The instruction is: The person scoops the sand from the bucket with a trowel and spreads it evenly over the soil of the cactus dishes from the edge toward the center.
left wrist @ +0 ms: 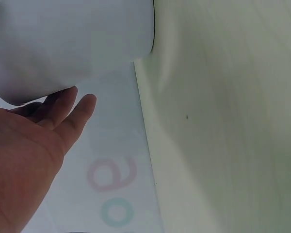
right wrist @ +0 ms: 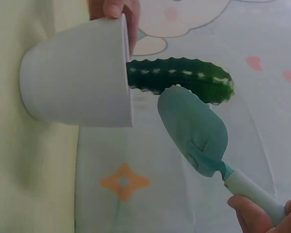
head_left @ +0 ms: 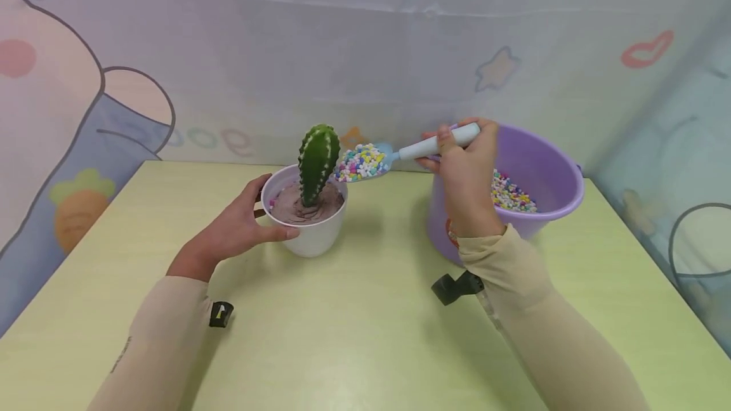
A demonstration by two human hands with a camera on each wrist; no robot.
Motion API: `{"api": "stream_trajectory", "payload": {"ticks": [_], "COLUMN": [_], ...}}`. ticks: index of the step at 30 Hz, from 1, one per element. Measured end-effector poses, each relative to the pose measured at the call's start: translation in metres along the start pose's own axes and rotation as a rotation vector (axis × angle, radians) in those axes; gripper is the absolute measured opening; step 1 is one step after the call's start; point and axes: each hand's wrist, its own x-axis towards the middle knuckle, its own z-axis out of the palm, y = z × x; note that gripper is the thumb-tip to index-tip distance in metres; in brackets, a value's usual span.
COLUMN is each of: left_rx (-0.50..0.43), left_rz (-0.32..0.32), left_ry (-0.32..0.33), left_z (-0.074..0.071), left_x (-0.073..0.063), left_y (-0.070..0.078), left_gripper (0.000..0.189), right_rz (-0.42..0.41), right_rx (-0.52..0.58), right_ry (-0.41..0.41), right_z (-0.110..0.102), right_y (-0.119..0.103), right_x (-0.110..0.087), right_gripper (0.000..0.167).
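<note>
Pastels around a green cactus [head_left: 318, 160]

Your pot [head_left: 313, 240] is white, its soil [head_left: 288, 208] greyish-brown; pale dots run down the cactus. Your trowel [right wrist: 195, 127] is light blue, its pebbles [head_left: 361, 163] pink, yellow, white and teal, your bucket [head_left: 537, 163] purple, your table [head_left: 354, 322] pale yellow-green.

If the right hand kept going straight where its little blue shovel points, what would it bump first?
Probably the tall, ribbed green cactus: the light-blue shovel in the right hand points toward it. Depth is hard to judge, so the shovel might slip past.
</note>
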Motion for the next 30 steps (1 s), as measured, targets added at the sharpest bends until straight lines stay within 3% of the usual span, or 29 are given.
{"api": "stream_trajectory", "payload": {"ticks": [7,14,18,23,30], "left_rx": [0.013,0.057,0.068,0.089,0.123], "left_rz": [0.021,-0.019,-0.012,-0.028,-0.029], "left_ry": [-0.001,0.004,0.005,0.007,0.041], "left_z": [0.002,0.0,-0.001,0.0,0.008], "left_x": [0.002,0.003,0.007,0.007,0.007], "left_y": [0.001,0.003,0.006,0.009,0.011], "left_gripper": [0.103,0.116,0.119,0.119,0.12], "right_rz": [-0.08,-0.139,-0.217,-0.371,-0.728], "right_rx": [-0.136,-0.201,-0.249,-0.348,-0.535], "right_ry": [-0.11,-0.165,-0.214,-0.291,-0.421], "right_z": [0.008,0.017,0.018,0.02,0.019], "right_y": [0.01,0.02,0.022,0.022,0.023], "right_x": [-0.004,-0.007,-0.008,-0.01,-0.016], "right_gripper": [0.019,0.02,0.022,0.024,0.025]}}
